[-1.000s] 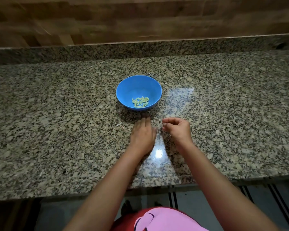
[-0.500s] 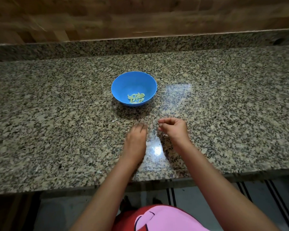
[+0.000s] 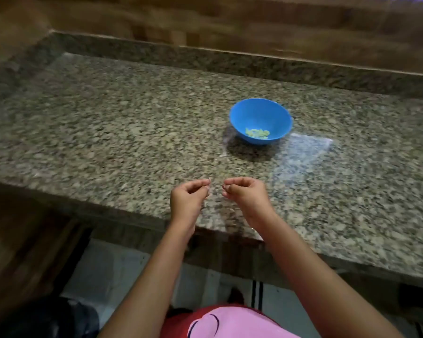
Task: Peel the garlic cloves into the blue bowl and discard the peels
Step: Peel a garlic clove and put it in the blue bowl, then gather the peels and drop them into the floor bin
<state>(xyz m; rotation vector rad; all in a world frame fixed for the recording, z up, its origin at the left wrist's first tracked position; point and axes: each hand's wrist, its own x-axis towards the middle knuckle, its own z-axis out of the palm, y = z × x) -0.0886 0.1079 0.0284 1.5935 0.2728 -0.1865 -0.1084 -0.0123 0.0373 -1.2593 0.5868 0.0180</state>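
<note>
- Head view: the blue bowl [image 3: 253,114] stands upright on the granite counter [image 3: 108,132], to the right of centre and well beyond both hands. Nothing lies between it and them.
- The peeled garlic cloves [image 3: 257,133] lie in a small pale yellow-green heap on the bowl's bottom, toward its near side.
- The left hand [image 3: 189,198] is raised over the counter's near edge, its fingers curled in and thumb and forefinger brought together. A pale speck [image 3: 209,179] shows at the fingertips, but I cannot tell whether it is pinched or only a fleck in the stone.
- The right hand [image 3: 244,193] is just beside the left, apart from it, fingers curled tightly toward the palm. I cannot make out whether anything is inside.
- The counter is speckled brown-grey stone with a low raised lip [image 3: 205,57] of the same stone at the back; a dull patch of glare [image 3: 303,154] lies right of the bowl.
- Behind the lip runs a wooden wall [image 3: 230,20], blurred.
- Below the counter edge are pale floor tiles [image 3: 112,269] with dark stripes [image 3: 257,293], and wood-toned cabinetry [image 3: 22,240] at left.
- A pink and red garment [image 3: 230,323] is cut off by the bottom edge; a dark shape [image 3: 47,318] at lower left is too dim to identify.
</note>
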